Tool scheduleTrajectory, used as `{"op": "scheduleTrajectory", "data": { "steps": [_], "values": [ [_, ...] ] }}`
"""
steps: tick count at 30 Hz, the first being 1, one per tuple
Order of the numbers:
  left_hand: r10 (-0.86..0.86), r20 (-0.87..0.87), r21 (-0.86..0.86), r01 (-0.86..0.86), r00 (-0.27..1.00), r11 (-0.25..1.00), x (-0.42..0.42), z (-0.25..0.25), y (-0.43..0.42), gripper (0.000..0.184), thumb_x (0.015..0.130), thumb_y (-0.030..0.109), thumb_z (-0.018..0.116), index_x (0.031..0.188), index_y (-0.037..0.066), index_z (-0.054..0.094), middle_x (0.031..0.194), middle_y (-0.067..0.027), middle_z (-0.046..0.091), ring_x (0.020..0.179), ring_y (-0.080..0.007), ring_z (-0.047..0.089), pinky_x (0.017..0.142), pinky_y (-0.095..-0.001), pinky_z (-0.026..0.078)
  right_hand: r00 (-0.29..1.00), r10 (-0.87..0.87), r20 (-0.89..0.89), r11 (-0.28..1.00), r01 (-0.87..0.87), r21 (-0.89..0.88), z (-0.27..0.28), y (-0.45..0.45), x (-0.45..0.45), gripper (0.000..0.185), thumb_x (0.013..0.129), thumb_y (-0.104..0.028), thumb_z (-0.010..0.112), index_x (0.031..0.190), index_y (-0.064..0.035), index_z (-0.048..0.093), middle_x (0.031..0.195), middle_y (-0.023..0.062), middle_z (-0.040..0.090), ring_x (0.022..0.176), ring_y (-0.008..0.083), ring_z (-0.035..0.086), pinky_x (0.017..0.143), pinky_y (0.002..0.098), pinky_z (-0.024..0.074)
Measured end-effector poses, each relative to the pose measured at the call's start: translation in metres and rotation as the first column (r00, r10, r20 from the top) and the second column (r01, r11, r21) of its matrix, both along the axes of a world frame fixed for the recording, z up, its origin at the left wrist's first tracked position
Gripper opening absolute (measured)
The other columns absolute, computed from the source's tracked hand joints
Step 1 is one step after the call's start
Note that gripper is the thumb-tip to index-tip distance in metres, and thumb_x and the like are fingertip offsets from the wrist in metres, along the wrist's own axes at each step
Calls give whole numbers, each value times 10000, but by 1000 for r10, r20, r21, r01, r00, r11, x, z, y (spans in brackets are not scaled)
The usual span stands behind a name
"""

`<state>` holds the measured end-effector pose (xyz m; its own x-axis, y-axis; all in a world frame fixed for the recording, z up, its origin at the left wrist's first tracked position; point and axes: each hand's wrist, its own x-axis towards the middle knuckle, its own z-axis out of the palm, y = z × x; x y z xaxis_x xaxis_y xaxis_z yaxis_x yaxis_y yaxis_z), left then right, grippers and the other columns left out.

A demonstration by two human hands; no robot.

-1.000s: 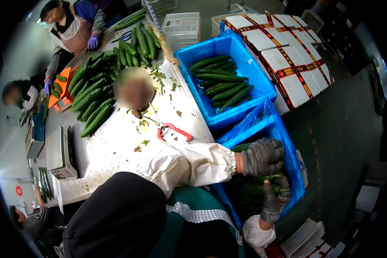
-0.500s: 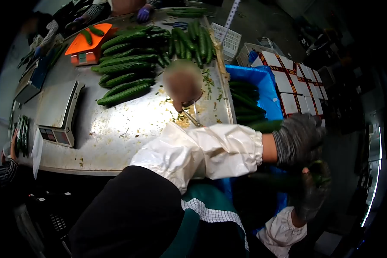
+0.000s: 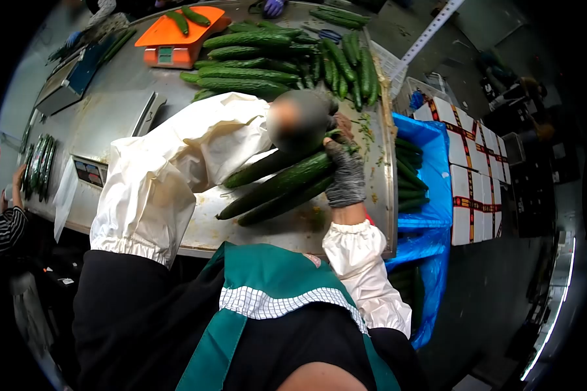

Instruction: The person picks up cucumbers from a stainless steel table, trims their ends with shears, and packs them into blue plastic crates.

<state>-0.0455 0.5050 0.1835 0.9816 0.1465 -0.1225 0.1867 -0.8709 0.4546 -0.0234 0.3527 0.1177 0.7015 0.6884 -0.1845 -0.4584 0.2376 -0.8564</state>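
Several long green cucumbers [image 3: 277, 186] lie side by side over the near part of the metal table, their ends toward the right. My right hand [image 3: 346, 176], in a grey glove, is closed around those right ends. From the left, my left arm reaches across in a white sleeve; my left hand [image 3: 316, 107] is at the upper side of the bunch, mostly hidden by a blurred patch, so its fingers cannot be made out. Just beyond my right hand is a small brown thing [image 3: 344, 125]. A bit of red [image 3: 370, 220] shows beside my right wrist.
More cucumbers [image 3: 248, 78] are piled across the table [image 3: 104, 124]. An orange scale [image 3: 179, 39] holds two small ones. Blue-lined crates [image 3: 430, 221] stand at the right edge, strapped white boxes [image 3: 461, 186] beyond. Another person's purple glove [image 3: 274, 8] shows at the top.
Both my hands have moved left from over the near blue-lined crate to the table. Cucumbers are now between them above the near part of the tabletop. The view has turned and shifted.
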Motion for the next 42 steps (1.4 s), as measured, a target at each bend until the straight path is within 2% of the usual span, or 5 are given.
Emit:
{"op": "scheduleTrajectory", "data": {
  "steps": [16,22,25,35,42],
  "values": [
    [-304,-361,-195,248,881,949,13,-119,26,442,786,392,514,1063,51,557,992,-187,586,927,-316,557,807,-380,423,807,-214,-551,960,69,-272,-108,3,-25,230,770,-221,615,941,-73,575,858,102,600,741,267,576,689,397,489],
    [-325,-151,-494,213,934,843,-5,-116,57,508,860,469,430,1195,91,484,1156,-153,528,1066,-263,499,920,-340,374,743,-188,-642,975,60,-215,-114,-25,-35,268,775,-213,622,982,-51,567,922,89,595,787,232,570,717,360,483],
    [7,-81,-632,-57,997,773,-32,-94,86,445,849,382,502,1153,57,521,1124,-117,558,1035,-240,518,906,-319,392,761,-153,-630,976,17,-216,-100,-35,-35,293,774,-217,627,1005,-52,553,943,86,587,830,233,560,752,368,471],
    [591,-118,-696,-491,798,525,-206,-46,159,344,869,322,502,977,1,561,804,-53,600,699,-112,578,647,-232,483,994,97,-47,790,-106,-604,-48,-119,-18,347,822,-198,569,1117,-37,484,1034,105,563,941,217,548,750,332,468],
    [650,-378,-490,-738,659,464,-270,-111,142,261,826,227,574,991,24,585,760,-55,589,563,-120,538,509,-242,471,732,186,656,500,504,-704,-71,-169,19,441,739,-104,648,1135,6,487,1094,125,543,1007,236,526,843,325,429]
  ]
}}
